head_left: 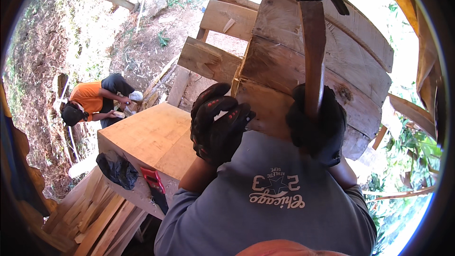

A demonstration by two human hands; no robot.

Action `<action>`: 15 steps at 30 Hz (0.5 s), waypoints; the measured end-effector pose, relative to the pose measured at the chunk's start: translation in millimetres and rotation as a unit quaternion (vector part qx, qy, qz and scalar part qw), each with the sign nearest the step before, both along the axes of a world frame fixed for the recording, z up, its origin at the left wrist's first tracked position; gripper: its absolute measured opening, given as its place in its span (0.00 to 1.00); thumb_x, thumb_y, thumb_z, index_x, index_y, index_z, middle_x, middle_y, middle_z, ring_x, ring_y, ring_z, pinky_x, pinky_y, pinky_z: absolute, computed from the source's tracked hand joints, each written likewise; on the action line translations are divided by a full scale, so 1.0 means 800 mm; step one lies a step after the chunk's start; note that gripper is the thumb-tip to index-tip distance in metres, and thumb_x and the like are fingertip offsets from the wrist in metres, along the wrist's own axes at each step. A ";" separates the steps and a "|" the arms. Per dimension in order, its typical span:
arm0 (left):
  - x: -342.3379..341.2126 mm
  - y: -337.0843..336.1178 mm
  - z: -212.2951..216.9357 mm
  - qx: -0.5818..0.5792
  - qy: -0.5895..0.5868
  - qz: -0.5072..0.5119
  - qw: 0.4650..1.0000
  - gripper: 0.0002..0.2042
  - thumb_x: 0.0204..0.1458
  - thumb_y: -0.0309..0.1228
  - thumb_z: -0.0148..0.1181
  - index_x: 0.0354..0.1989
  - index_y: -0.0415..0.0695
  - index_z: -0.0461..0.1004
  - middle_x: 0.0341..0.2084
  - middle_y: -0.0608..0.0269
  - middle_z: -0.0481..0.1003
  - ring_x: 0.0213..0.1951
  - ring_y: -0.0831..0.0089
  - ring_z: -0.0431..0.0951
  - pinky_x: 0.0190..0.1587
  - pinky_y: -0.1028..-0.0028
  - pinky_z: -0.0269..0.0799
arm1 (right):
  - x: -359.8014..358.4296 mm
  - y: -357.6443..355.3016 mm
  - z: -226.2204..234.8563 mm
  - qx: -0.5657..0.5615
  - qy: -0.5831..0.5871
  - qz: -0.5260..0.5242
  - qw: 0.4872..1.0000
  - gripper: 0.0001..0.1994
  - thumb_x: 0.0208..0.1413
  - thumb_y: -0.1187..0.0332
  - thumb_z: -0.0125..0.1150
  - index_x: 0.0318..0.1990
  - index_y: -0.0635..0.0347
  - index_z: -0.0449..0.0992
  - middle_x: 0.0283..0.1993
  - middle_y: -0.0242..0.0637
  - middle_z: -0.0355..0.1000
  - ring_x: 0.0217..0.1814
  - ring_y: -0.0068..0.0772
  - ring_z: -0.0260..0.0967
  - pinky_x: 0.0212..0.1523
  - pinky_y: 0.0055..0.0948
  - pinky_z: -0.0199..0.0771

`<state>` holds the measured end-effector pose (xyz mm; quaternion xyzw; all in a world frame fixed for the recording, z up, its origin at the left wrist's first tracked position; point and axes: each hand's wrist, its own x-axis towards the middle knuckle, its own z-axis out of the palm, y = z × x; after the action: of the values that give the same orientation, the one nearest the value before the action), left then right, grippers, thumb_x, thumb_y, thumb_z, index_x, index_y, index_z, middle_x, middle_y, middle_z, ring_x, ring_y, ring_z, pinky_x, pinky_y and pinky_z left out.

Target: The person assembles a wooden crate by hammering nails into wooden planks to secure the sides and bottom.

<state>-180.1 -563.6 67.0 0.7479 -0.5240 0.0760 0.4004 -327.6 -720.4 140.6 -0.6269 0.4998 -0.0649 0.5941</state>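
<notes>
A claw hammer [313, 42] with a brown wooden handle stands upright in my right hand [318, 123]. Its dark metal head points away from me, above the plank workbench [270, 61]. Black gloves cover both hands. At the bench's near left corner, my left hand [219, 123] has its fingers curled in. A small pale patch shows between those fingers; whether it is an object or a gap I cannot tell. Red dots mark this glove.
Left of me stands a smooth wooden box or cabinet [147, 132], with a black plastic bag [117, 169] and a red-handled saw [154, 182] at its side. Cut boards [95, 213] lie below. Beyond, a person in orange [87, 97] crouches, holding a small piece.
</notes>
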 end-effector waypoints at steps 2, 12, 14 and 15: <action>0.004 0.000 -0.005 0.000 0.029 -0.038 0.999 0.15 0.40 0.24 0.76 0.39 0.42 0.82 0.38 0.56 0.79 0.52 0.48 0.81 0.52 0.54 0.79 | -0.004 0.001 0.004 -0.024 -0.022 0.015 0.999 0.14 0.58 0.66 0.71 0.47 0.63 0.77 0.25 0.35 0.76 0.18 0.24 0.73 0.21 0.30 0.71; 0.008 -0.006 -0.034 -0.162 0.106 -0.074 0.978 0.18 0.46 0.11 0.72 0.45 0.41 0.81 0.47 0.51 0.84 0.53 0.58 0.84 0.54 0.63 0.83 | -0.048 0.034 0.044 -0.070 0.021 0.087 0.994 0.19 0.63 0.60 0.65 0.53 0.66 0.78 0.29 0.41 0.78 0.23 0.34 0.78 0.28 0.37 0.77; 0.008 -0.006 -0.037 -0.192 0.088 -0.066 0.975 0.18 0.46 0.11 0.73 0.45 0.41 0.81 0.46 0.51 0.84 0.52 0.58 0.85 0.52 0.64 0.83 | -0.075 0.060 0.042 -0.200 0.072 0.144 0.966 0.21 0.63 0.58 0.67 0.55 0.66 0.78 0.33 0.45 0.80 0.27 0.40 0.80 0.31 0.39 0.78; 0.006 -0.010 -0.037 -0.207 0.086 -0.067 0.972 0.18 0.47 0.11 0.73 0.45 0.42 0.81 0.45 0.51 0.84 0.51 0.58 0.85 0.52 0.64 0.83 | -0.101 0.069 0.016 -0.319 0.071 0.185 0.927 0.22 0.63 0.57 0.67 0.56 0.66 0.78 0.35 0.46 0.80 0.29 0.43 0.81 0.33 0.40 0.79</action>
<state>-175.7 -571.5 37.5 0.6154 -0.5094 0.0914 0.5945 -408.3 -664.9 153.5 -0.8673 0.3690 -0.0651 0.3276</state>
